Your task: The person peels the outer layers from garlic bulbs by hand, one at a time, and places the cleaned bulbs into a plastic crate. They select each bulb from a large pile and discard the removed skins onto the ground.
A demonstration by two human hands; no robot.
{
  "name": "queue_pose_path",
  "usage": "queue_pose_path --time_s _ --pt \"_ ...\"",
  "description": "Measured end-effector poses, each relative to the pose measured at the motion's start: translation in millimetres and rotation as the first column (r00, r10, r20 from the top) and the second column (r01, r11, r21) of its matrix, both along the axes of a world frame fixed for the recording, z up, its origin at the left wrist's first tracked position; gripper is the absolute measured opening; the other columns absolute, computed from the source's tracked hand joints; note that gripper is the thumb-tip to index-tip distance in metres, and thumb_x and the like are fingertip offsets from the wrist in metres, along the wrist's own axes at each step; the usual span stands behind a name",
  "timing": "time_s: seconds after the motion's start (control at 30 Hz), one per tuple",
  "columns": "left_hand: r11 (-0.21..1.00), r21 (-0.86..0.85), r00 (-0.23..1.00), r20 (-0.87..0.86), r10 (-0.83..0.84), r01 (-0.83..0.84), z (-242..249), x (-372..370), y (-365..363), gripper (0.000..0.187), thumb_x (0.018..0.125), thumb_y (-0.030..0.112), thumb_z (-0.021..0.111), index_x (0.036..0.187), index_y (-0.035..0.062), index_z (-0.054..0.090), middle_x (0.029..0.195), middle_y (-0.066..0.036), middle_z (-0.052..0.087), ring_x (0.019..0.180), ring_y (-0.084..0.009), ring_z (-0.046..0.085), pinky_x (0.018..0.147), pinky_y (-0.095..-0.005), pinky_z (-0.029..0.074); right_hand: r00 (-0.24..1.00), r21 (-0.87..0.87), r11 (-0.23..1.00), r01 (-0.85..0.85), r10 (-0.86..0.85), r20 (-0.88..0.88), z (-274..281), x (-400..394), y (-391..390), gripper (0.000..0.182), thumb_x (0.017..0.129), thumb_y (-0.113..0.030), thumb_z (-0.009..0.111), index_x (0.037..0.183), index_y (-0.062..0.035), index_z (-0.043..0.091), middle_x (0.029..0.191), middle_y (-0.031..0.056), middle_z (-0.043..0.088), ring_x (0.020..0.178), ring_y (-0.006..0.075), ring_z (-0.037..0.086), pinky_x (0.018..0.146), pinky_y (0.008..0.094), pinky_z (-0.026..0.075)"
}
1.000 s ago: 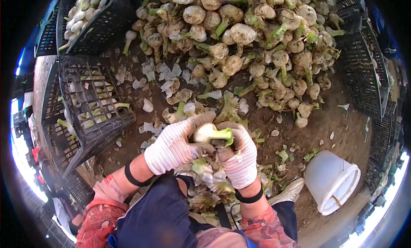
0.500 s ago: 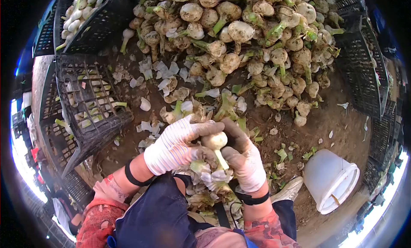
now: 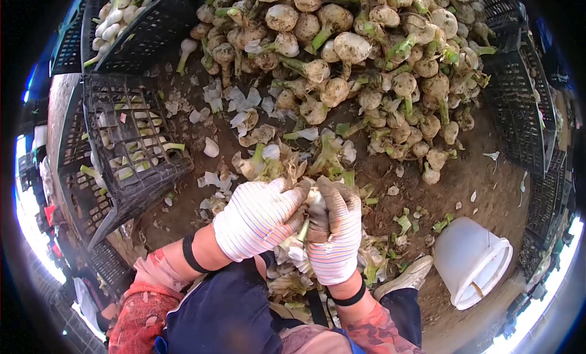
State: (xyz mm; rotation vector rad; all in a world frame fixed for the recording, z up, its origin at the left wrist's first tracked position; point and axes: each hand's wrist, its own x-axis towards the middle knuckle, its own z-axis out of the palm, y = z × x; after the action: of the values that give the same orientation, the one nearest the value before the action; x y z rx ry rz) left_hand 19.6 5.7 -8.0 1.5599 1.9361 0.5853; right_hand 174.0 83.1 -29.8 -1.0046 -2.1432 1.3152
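Peeling a bulb over the dirt floor.
Our left hand (image 3: 256, 216) and right hand (image 3: 334, 229) both clamp one onion bulb (image 3: 315, 200); unpeeled heap (image 3: 366, 54) far.

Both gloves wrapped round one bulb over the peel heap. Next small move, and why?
Probably pull the loose outer skin down off the bulb and let it fall. Left hand and right hand both clamp it, white flesh showing only between the fingers, the stalk pointing down towards the lap. Peelings already lie right below.
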Motion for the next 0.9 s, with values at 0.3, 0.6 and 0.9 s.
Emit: queue_pose_path --time_s 0.3,0.6,0.9 --pt "0.826 -0.351 0.538 0.633 0.557 -0.442 -21.7 -9.3 8.4 0.015 0.087 0.013 0.064 0.096 0.0017 0.070 0.073 -0.004 0.064 0.063 -0.0156 0.062 0.056 -0.0296 0.050 0.875 -0.875 0.478 0.074 -0.452 -0.173 -13.4 2.3 -10.0 0.035 0.097 -0.008 0.061 0.132 -0.0032 0.057 0.119 0.0067 0.064 0.102 0.0161 0.063 0.090 0.0304 0.052" --pt "0.732 -0.547 0.079 0.777 0.624 -0.407 -24.7 -13.8 1.6 0.044 0.086 0.028 0.068 0.118 -0.0016 0.064 0.092 -0.007 0.070 0.062 -0.0092 0.061 0.054 -0.0224 0.047 0.992 -0.938 0.344 -0.043 -0.100 -0.082 -37.6 8.7 8.6 0.067 0.093 -0.009 0.059 0.154 -0.0021 0.033 0.132 0.0108 0.056 0.116 0.0155 0.054 0.095 0.0308 0.049" --pt "0.660 -0.356 0.040 0.862 0.505 -0.661 -39.6 -42.5 -14.4 0.033 0.098 0.024 0.061 0.116 -0.0029 0.062 0.106 -0.010 0.070 0.091 -0.0177 0.066 0.081 -0.0309 0.053 0.912 -0.993 0.034 -0.111 -0.393 -0.116 -20.6 4.6 5.9 0.079 0.072 0.003 0.054 0.149 -0.0042 0.038 0.105 0.0090 0.063 0.067 0.0147 0.056 0.061 0.0273 0.046"
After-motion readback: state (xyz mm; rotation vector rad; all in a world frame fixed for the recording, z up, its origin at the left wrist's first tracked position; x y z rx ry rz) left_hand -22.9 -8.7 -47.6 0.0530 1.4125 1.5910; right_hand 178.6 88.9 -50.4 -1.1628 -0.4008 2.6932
